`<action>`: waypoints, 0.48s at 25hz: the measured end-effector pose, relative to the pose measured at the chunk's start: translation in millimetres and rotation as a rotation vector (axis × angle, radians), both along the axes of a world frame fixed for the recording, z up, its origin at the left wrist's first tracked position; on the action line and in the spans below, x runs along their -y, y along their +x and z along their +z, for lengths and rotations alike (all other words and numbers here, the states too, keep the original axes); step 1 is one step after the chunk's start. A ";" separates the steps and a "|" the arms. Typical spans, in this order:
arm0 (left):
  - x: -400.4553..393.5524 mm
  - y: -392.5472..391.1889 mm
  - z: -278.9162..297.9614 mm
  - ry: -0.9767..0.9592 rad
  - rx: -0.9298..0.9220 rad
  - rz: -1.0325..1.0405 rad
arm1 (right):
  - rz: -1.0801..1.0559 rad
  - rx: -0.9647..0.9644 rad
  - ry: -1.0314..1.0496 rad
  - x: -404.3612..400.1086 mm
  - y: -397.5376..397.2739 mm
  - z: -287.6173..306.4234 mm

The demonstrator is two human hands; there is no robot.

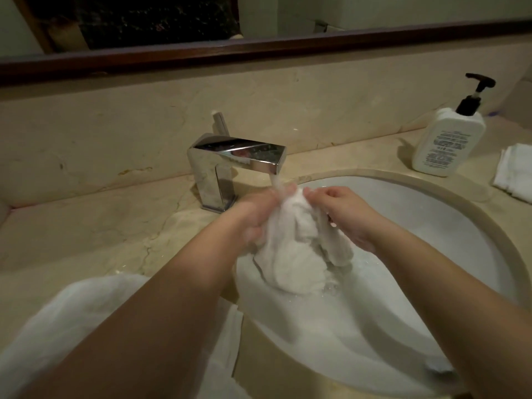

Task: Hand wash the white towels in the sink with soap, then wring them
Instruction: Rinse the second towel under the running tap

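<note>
Towel: a wet white towel (290, 254) is bunched up over the left half of the sink (460, 226), its top under the tap's spout and its lower end hanging down into the bowl.
Surface: a beige marble counter (100, 226) with an oval white bowl set under it; a marble splashback runs along the far side.
Room: dim bathroom light; a mirror in a dark wooden frame (259, 47) runs along the wall above the splashback.
Towel's lie: its long axis runs from far to near, steeply downward, with the gathered top end far and the loose folds nearest the person.
Left hand: the left hand (256, 214) grips the left side of the bundle, fingers curled into the cloth.
Right hand: the right hand (345, 214) holds the right side, thumb and fingers pinching the cloth at the top.
Water: a thin stream (277, 182) falls from the spout onto the top of the towel, between the two hands.
Tap: a square chrome tap (230, 165) stands on the counter at the far left rim of the bowl, spout pointing right over it.
Soap: a white pump bottle (449, 139) with a black pump stands on the counter at the far right, apart from the bowl.
Other cloth: a folded white cloth (515, 174) lies at the right edge, just right of the bottle; a larger white cloth (72, 321) is spread on the near left counter, partly hidden by the left forearm.
In the way: both forearms cross the near part of the bowl and hide its near rim.
</note>
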State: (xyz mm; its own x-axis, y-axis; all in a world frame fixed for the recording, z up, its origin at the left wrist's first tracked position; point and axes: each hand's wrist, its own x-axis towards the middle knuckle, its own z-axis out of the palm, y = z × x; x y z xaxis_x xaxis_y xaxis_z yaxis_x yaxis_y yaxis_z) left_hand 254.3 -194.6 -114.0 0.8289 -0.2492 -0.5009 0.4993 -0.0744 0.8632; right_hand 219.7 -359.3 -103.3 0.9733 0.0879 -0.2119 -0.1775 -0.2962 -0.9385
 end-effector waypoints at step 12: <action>13.0 -5.1 -7.4 -0.196 -0.165 0.139 | -0.151 -0.095 0.425 -4.7 2.5 -9.4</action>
